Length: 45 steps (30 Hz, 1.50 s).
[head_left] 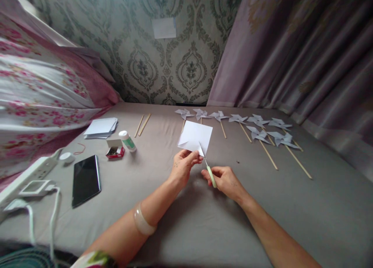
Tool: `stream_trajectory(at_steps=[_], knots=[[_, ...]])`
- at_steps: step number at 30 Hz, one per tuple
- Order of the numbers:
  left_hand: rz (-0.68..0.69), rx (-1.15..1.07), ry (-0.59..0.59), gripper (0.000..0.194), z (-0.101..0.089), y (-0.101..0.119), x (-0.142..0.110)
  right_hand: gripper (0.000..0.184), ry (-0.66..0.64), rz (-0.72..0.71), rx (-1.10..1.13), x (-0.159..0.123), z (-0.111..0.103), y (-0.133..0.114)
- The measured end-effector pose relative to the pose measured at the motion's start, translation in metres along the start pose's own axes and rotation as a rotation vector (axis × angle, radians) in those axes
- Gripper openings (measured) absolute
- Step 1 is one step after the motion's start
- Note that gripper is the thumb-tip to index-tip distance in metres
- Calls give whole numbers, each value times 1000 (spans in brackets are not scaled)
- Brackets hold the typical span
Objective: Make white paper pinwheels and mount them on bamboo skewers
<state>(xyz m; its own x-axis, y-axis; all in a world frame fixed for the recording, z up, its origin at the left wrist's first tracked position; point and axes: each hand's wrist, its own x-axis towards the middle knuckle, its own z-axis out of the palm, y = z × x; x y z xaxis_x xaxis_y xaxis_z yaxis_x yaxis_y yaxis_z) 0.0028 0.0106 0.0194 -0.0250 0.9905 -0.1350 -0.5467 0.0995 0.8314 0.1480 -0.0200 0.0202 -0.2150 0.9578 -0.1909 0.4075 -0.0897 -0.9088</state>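
My left hand (184, 164) pinches the near corner of a white square sheet of paper (196, 134), held up above the bed-like surface. One slit shows at the paper's left corner. In my right hand (223, 178) is a pair of scissors (211, 174) with light green handles. Their blades reach into the sheet from its near right side, close to my left fingertips. Behind and to the right lie several white paper pinwheels (257, 133) on wooden sticks; the sheet partly hides one stick.
On the left are a stack of white paper (101, 127), loose wooden sticks (143, 125), a glue bottle (127, 141), and a small red box (115, 152) of metal bits. Nearer lie a phone (86, 180), a white cap (67, 157) and a power strip (27, 178) with cables. Curtains flank the wall.
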Motion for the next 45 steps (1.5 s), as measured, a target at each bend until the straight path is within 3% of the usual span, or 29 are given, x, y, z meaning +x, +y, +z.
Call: stream_trajectory(at_steps=[45], knots=[[-42, -4, 6, 26, -3, 0, 3, 45, 42, -12, -18, 2, 2, 2]])
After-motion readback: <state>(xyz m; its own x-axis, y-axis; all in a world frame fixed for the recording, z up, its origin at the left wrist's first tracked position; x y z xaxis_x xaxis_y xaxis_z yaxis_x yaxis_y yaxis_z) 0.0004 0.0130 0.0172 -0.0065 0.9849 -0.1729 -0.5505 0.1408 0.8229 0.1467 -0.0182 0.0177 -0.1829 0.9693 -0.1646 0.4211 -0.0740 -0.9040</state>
